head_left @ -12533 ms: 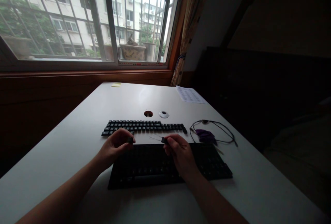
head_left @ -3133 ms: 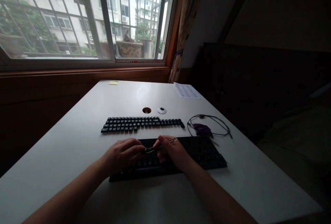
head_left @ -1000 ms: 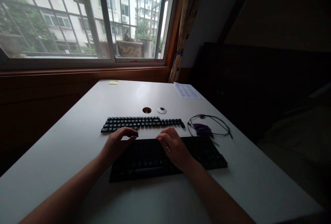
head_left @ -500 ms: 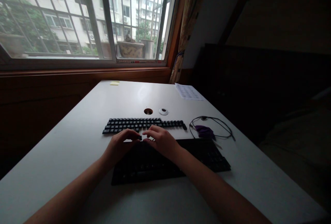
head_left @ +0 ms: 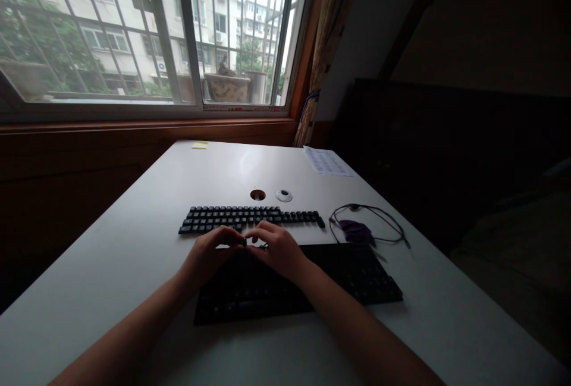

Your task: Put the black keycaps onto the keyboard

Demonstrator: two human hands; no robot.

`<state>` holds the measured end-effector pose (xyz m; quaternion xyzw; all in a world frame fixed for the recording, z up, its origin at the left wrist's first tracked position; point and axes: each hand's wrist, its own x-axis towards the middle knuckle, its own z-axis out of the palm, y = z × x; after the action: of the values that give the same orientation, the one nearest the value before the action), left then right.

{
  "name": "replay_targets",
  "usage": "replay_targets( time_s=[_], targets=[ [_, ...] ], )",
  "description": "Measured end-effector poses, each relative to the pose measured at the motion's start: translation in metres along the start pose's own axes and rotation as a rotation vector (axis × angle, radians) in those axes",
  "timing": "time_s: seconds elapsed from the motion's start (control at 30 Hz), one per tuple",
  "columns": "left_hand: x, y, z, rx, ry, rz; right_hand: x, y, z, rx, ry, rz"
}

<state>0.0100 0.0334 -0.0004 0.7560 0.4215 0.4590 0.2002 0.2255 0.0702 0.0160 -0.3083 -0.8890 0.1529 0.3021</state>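
Note:
Above the rear edge of a black keyboard (head_left: 357, 276), my left hand (head_left: 213, 249) pinches a small black keycap (head_left: 244, 242) between thumb and fingertips. Close against it from the other side is my right hand (head_left: 279, 249), its thumb and index finger curled in around the keycap. Something small and thin shows under the right fingers, too dark to make out. The keyboard lies beneath both hands, which cover part of its back rows. Just beyond them, loose black keycaps stand in several rows (head_left: 214, 220) on the white table (head_left: 147, 207).
A coiled black cable (head_left: 392, 212) and a dark purple cloth-like item (head_left: 357, 231) lie right of the keycap rows. Farther back are a round table hole (head_left: 257, 195), its white cover (head_left: 284, 195), a printed sheet (head_left: 328, 162) and a yellow sticky note (head_left: 200, 145).
My right thumb and index finger have come closer to the keycap in my left hand, narrowing the gap between the hands. The view has shifted slightly.

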Motion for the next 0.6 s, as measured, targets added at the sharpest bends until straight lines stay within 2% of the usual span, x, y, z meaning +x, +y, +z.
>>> replay_targets(
  time_s=[0.13,0.27,0.43,0.6],
  targets=[
    [0.0,-0.002,0.001,0.063,0.014,0.03,0.0,0.002,0.003,-0.06,0.009,0.023],
    [0.0,-0.004,0.001,0.218,0.036,0.071,0.001,0.004,0.007,-0.175,0.002,0.133],
    [0.0,-0.003,-0.001,0.336,-0.071,0.048,0.003,0.007,0.011,-0.228,-0.044,0.249],
    [-0.001,-0.002,0.0,0.383,-0.121,0.075,0.006,0.009,0.012,-0.218,-0.055,0.314]
  ],
)
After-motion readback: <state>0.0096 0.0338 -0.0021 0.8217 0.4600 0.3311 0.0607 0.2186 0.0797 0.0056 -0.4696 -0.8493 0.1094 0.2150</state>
